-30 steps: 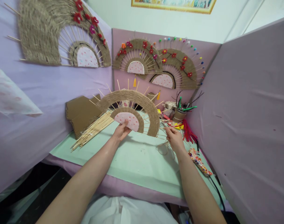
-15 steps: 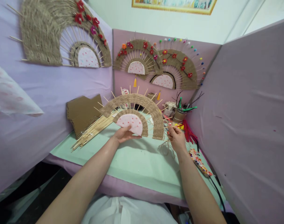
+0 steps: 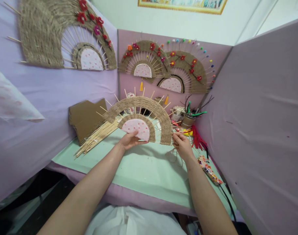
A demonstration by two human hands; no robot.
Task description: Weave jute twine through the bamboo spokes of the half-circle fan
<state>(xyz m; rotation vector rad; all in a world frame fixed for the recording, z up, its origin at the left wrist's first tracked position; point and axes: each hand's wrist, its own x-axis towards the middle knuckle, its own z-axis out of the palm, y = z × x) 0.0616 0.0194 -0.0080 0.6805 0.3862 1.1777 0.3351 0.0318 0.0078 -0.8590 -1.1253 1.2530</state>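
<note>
My left hand (image 3: 130,141) holds a half-round woven fan (image 3: 166,125) up over the table, thumb on its pink dotted centre (image 3: 138,128) and fingers beneath. Twine bands cross its thin sticks, whose bare tips stick out around the rim. At the fan's right lower end my right hand (image 3: 183,145) is closed in a pinch on twine, close to the outer band. Loose loops of twine (image 3: 174,156) hang below these fingers; the exact pinch point is too small to make out.
A bundle of thin sticks (image 3: 95,137) and brown cardboard (image 3: 86,117) lie left. A can of tools (image 3: 188,120), red strips (image 3: 198,138) and a patterned glue gun (image 3: 209,170) with a cord are at right. Finished fans (image 3: 142,52) hang on the partitions.
My right hand has moved left, closer to the fan's outer band. The fan has shifted slightly up and left, with my left hand still holding it.
</note>
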